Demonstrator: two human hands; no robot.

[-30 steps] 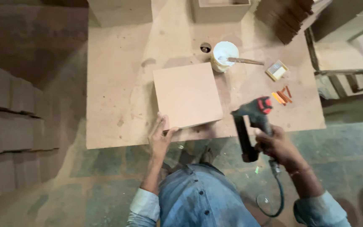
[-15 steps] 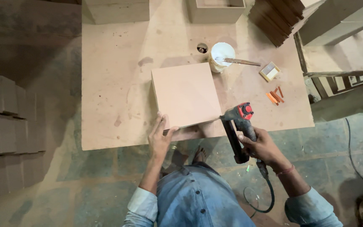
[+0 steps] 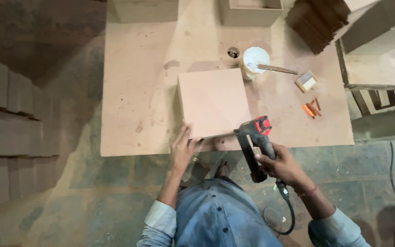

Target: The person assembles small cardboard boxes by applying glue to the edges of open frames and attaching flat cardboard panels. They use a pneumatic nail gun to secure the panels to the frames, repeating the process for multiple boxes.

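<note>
Square box [image 3: 213, 103] is steadied on the surface [image 3: 138, 91] by the flat, released left hand [image 3: 182, 150], while the nail gun [image 3: 254, 146], clenched in the right hand [image 3: 280, 164], is aimed at its near edge

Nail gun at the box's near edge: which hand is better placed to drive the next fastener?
Right. The right hand already grips the nail gun, its nose at the near right corner of the square box. The left hand is flat against the box's near edge, steadying it.
</note>
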